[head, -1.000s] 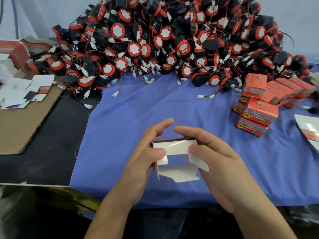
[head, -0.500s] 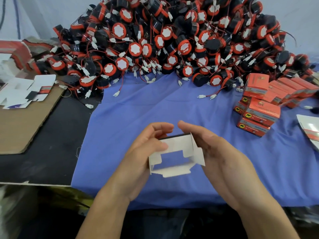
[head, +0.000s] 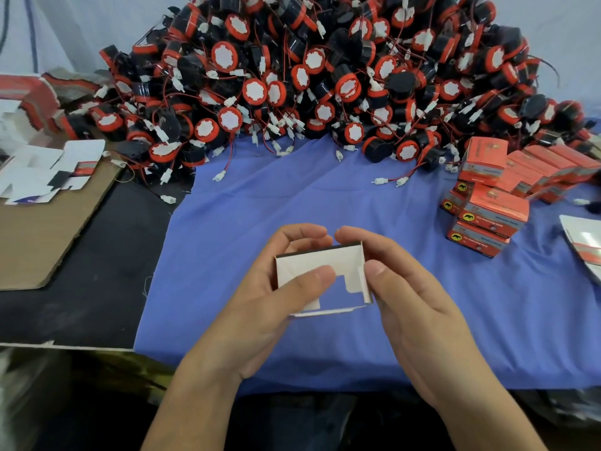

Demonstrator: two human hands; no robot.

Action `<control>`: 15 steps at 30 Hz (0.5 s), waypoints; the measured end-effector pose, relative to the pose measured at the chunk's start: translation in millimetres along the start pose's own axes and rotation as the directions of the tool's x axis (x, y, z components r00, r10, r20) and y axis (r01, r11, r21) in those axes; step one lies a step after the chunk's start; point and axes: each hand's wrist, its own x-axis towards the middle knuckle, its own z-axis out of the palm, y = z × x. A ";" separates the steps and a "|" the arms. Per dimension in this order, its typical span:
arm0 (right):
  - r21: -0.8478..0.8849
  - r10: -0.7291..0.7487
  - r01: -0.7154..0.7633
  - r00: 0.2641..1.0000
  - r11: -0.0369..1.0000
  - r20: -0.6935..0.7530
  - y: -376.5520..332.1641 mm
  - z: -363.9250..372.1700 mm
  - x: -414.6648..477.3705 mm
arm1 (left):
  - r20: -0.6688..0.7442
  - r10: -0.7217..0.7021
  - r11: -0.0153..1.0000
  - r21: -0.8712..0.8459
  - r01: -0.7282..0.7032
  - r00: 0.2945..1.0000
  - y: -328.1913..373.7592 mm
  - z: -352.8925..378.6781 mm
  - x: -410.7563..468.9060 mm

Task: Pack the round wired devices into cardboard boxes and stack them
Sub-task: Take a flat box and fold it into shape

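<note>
Both hands grip one small cardboard box [head: 320, 278] above the blue cloth [head: 325, 196] — left hand [head: 270, 307] pinching its left side, right hand [head: 419, 307] its right, flaps open. Behind, the heap of round wired devices [head: 325, 79]; packed orange boxes [head: 487, 206] stacked right.

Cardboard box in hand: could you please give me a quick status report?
Both hands, left and right, grip the open, empty box. Device pile untouched behind. Packed boxes stacked right. Nothing in the way.
</note>
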 end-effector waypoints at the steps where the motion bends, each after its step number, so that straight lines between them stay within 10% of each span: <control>1: -0.007 -0.010 0.010 1.000 1.000 -0.013 0.7 1.7 0.1 | -0.013 0.013 1.000 0.009 -0.013 1.000 -1.7 0.1 1.2; 15: -0.166 -0.083 0.074 0.995 0.983 -0.048 2.9 1.6 -1.3 | -0.069 -0.021 0.996 0.089 0.027 0.997 -5.1 7.0 1.2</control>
